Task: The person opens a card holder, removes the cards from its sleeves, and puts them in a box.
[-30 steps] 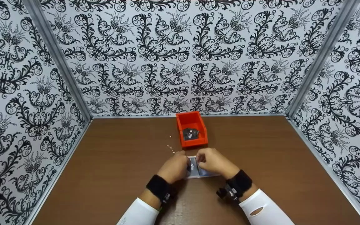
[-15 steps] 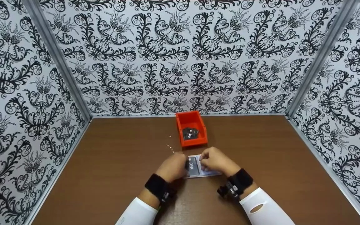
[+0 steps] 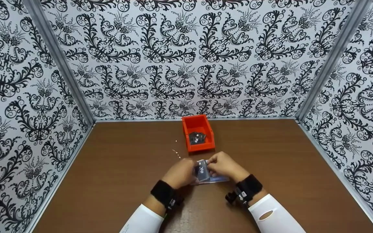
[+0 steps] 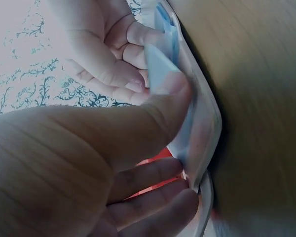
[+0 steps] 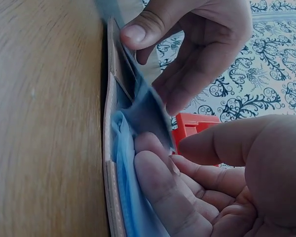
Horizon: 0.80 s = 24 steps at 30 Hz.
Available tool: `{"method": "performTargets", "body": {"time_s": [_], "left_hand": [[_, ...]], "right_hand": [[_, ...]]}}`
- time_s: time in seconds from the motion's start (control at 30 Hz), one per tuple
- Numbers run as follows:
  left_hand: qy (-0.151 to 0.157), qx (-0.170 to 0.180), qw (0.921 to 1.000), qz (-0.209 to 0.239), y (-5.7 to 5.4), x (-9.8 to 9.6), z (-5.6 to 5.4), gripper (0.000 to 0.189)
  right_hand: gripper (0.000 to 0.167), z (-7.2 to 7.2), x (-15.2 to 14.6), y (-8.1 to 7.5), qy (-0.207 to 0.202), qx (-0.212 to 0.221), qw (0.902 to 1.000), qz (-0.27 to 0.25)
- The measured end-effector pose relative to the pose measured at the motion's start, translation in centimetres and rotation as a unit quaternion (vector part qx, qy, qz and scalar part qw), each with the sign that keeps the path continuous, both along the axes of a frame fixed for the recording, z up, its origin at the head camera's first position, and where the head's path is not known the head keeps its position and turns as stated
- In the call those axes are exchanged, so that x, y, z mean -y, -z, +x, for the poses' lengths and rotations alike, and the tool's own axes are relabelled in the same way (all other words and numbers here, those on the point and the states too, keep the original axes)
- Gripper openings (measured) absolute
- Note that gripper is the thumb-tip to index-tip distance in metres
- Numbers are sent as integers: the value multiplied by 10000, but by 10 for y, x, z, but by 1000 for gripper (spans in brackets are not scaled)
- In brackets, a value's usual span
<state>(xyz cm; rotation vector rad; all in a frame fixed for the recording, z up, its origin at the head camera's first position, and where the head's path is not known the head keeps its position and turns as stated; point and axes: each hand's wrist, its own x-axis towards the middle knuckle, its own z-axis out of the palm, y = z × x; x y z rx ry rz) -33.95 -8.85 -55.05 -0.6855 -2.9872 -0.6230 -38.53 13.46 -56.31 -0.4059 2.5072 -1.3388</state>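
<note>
A dark card with "Vip" lettering stands tilted over an opened card holder with clear sleeves, which lies on the table. My left hand pinches the card along its left side; in the left wrist view its thumb presses on the card's face. At the opposite edge, my right hand pinches the card between thumb and fingers, seen closely in the right wrist view. Bluish clear sleeves bunch up beneath the right fingers. Both hands partly cover the holder.
Behind the hands, an orange-red bin holds several dark cards. Small pale bits lie on the brown table left of the bin. Patterned walls enclose the back and sides.
The Vip card has shifted slightly right and tilted up from the holder. My right hand first moved a little right, then met the card's edge. My left hand stays nearly in place.
</note>
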Motion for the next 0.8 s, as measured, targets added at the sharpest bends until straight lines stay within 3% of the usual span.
{"method": "performTargets", "body": {"time_s": [0.3, 0.8], "left_hand": [[58, -234, 9996, -173, 2, -2, 2, 44], [89, -446, 9982, -395, 5, -5, 2, 48]], "right_hand": [[29, -2, -1, 1, 35, 112, 9999, -87], [18, -1, -1, -1, 262, 510, 9972, -490]]}}
